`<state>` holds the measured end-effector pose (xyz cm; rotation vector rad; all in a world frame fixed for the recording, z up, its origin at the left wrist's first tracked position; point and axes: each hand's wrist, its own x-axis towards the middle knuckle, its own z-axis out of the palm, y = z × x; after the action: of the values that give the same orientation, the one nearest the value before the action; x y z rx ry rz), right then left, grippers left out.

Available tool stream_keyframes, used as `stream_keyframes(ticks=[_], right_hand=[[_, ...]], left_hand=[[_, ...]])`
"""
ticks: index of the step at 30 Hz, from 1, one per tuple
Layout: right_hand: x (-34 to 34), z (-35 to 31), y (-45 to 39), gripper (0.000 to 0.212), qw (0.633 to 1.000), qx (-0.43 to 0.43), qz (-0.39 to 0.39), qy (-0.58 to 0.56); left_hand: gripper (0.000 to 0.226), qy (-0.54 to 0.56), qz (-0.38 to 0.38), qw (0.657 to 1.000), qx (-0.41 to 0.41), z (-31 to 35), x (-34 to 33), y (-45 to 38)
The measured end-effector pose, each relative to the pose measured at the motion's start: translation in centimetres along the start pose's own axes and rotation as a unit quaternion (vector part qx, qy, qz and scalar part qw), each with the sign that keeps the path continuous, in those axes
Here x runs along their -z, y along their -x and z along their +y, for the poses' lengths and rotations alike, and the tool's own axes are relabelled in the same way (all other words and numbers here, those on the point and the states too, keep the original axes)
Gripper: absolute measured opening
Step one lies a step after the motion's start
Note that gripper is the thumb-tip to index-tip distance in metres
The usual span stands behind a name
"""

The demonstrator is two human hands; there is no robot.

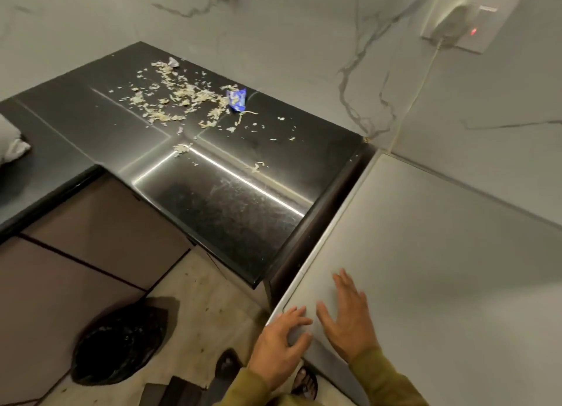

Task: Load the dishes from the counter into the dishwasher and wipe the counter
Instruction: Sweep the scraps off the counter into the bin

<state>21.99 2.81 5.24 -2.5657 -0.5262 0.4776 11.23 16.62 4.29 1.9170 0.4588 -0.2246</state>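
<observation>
A black counter (231,211) runs from the middle to the back left, strewn with several pale food scraps (170,101) and a crumpled blue wrapper (236,100). To its right stands a grey appliance with a flat top (441,253). My left hand (281,343) rests on the near corner of that top with its fingers slightly bent. Just to the right of it, my right hand (345,314) lies flat on the grey top, fingers spread. Neither hand holds anything. No dishes are in view.
A black bin bag (118,345) sits on the floor at lower left, beside brown cabinet fronts (91,253). A white cloth (13,148) lies at the left edge. A plug with a cable sits in the wall socket (456,19) at upper right. Sandalled feet (304,384) show below.
</observation>
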Motion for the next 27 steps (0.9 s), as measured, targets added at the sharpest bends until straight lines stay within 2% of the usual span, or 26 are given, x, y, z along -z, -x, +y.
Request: stream_keyframes(ticks=[3, 5, 7, 11, 17, 22, 27], right_hand=[[-1.3, -3.0, -2.1, 0.099, 0.999, 0.036, -0.005, -0.004], [-2.3, -4.9, -3.4, 0.113, 0.999, 0.039, 0.0, -0.013], [-3.2, -6.9, -5.0, 0.118, 0.999, 0.036, 0.008, -0.006], [-4.7, -10.8, -8.0, 0.103, 0.999, 0.024, 0.011, 0.026], [-6.2, -15.8, -11.9, 0.087, 0.999, -0.024, 0.046, -0.001], [-7.0, -17.8, -14.4, 0.09, 0.993, -0.085, 0.08, -0.006], [-7.7, -18.6, -16.1, 0.096, 0.989, -0.134, 0.059, 0.013]], left_hand=[[0.022, 0.027, 0.039, 0.999, -0.007, 0.7, 1.7, -0.4], [0.028, 0.026, 0.073, 0.997, -0.012, 0.6, 3.4, -0.9], [0.028, 0.012, 0.106, 0.994, -0.019, 0.0, 5.7, -1.9], [0.025, -0.022, 0.15, 0.988, -0.015, -1.7, 11.3, -3.8], [0.032, -0.028, 0.189, 0.981, -0.018, -3.3, 20.3, -6.5], [0.039, -0.038, 0.203, 0.978, -0.017, -5.0, 26.2, -7.9], [0.053, -0.043, 0.212, 0.976, -0.016, -5.7, 30.1, -10.0]])
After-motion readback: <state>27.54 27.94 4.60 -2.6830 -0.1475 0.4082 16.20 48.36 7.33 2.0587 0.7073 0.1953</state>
